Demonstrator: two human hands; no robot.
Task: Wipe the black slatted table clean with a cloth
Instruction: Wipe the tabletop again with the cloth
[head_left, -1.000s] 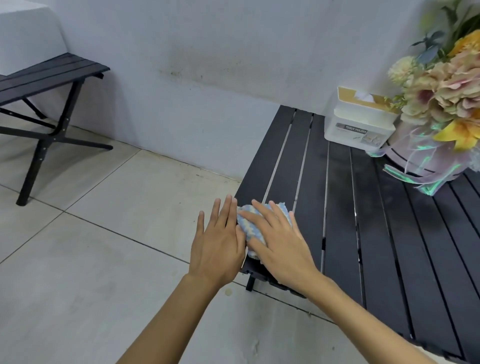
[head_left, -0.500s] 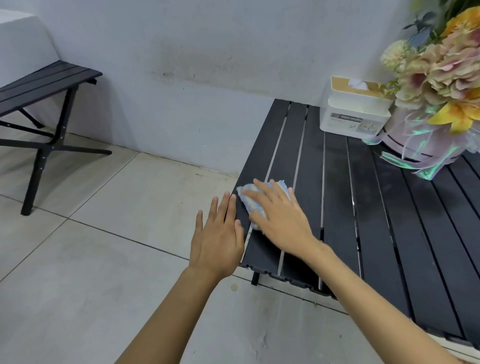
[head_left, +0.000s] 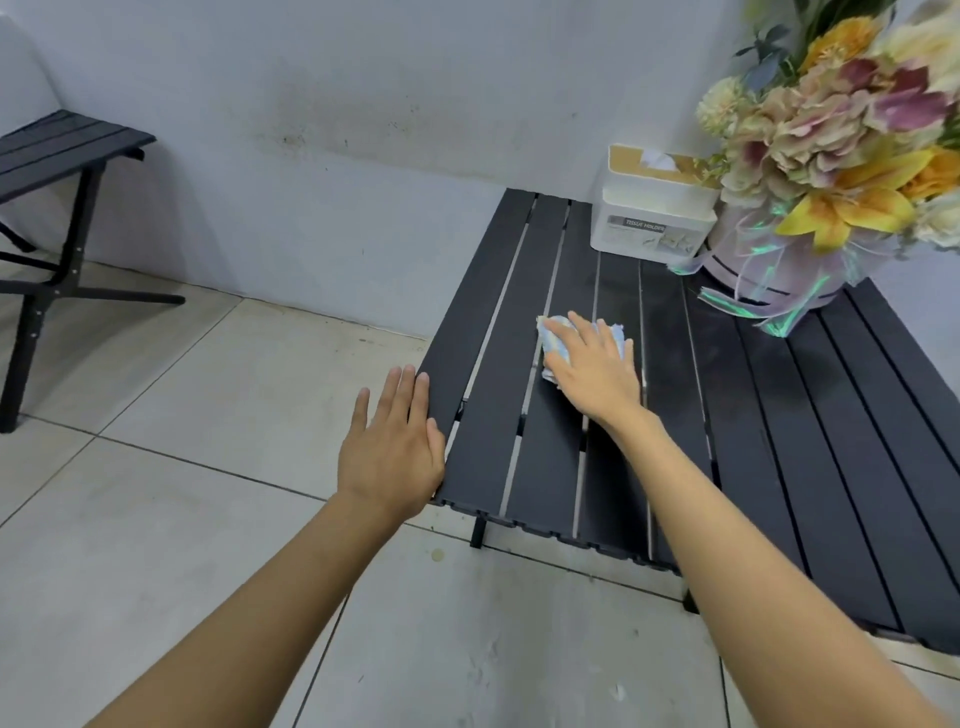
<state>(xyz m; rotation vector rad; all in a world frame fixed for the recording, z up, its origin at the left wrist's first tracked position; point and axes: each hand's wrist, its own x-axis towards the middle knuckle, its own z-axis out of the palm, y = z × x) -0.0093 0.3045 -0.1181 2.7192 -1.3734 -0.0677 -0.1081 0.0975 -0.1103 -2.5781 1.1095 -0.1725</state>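
Observation:
The black slatted table fills the right half of the view, low above the tiled floor. My right hand lies flat on a crumpled light blue and white cloth, pressing it onto the slats a little left of the table's middle. Most of the cloth is hidden under the palm and fingers. My left hand is flat with fingers together, holding nothing, its thumb side against the table's left edge near the front corner.
A white tissue holder stands at the table's far end by the wall. A bouquet in a pale round box stands to its right. A second black slatted table stands on the floor at far left.
My right hand has pushed the cloth away from the front left corner, farther along the slats and to the right. My left hand stays at the table's left edge.

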